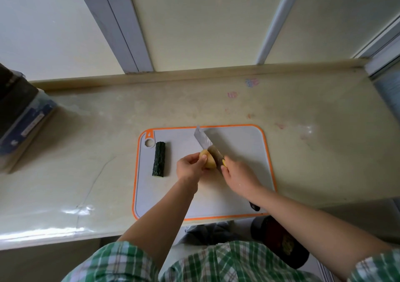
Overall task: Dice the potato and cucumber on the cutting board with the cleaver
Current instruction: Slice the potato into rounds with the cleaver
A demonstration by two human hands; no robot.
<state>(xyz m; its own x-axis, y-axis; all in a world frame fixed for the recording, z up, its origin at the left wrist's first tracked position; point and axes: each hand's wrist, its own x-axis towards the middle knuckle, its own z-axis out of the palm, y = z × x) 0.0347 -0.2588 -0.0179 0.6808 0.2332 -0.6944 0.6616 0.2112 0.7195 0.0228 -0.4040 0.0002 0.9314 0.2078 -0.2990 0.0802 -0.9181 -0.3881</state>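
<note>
**Head view: potato under the blade, cucumber waiting its turn**

On the grey, orange-rimmed cutting board (218, 199), the left hand (188, 168) pinched the potato (209, 161) near the board's middle, with thumb and fingertips curled over its left end. The right hand (237, 174) was closed round the handle of the cleaver (206, 143). Most of the handle was hidden under the palm, and only a dark butt end showed below the wrist. The blade pointed away from the person, angled a little to the left, and met the potato's right side. How deep it sat could not be told. A small yellow bit just beside the right thumb may have been a cut piece, but it was too small to be sure. The cucumber (160, 159), a short dark-green length, lay whole on the left part of the board, near the hanging hole and well apart from both hands.

The step in hand looked like slicing the potato, and an early stage of it, since no dice lay on the board. The next move would call for pressing the blade straight down to the board with the left fingertips tucked back from the edge. The grip would then shift left for the following slice. A round potato can roll, so laying a cut face down would steady it before cutting sticks and cubes.
</note>
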